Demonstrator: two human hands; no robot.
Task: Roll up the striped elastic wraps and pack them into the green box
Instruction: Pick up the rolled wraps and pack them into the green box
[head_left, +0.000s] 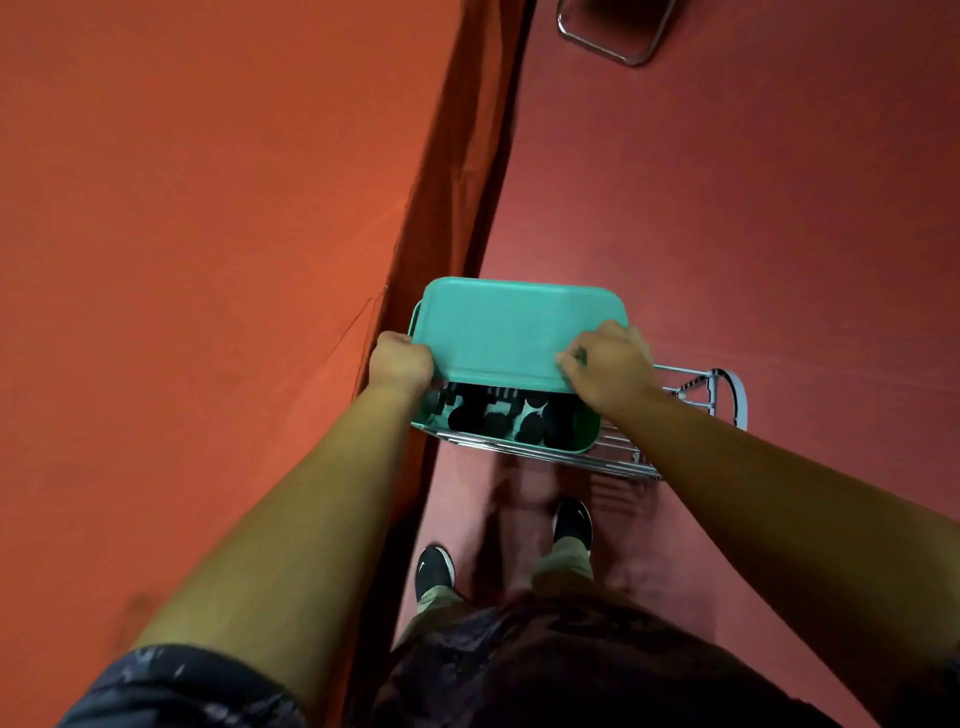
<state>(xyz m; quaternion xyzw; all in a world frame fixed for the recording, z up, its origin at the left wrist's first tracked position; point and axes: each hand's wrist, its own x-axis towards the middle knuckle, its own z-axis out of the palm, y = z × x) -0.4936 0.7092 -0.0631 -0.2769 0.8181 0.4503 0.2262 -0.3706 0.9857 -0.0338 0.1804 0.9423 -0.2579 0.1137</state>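
The green box (584, 434) sits on a wire rack beside the table's edge. Inside it lie several rolled black-and-white wraps (519, 421), seen through the near gap. A green lid (509, 332) lies tilted over most of the box. My left hand (402, 364) grips the lid's near left corner. My right hand (608, 364) grips its near right edge, fingers curled over the rim.
A table under an orange cloth (208, 260) fills the left side; its cloth hangs down by the box. The wire rack (691, 395) stands on the red floor (753, 234). A metal chair leg frame (613, 47) shows at the top. My shoes (571, 522) stand below the box.
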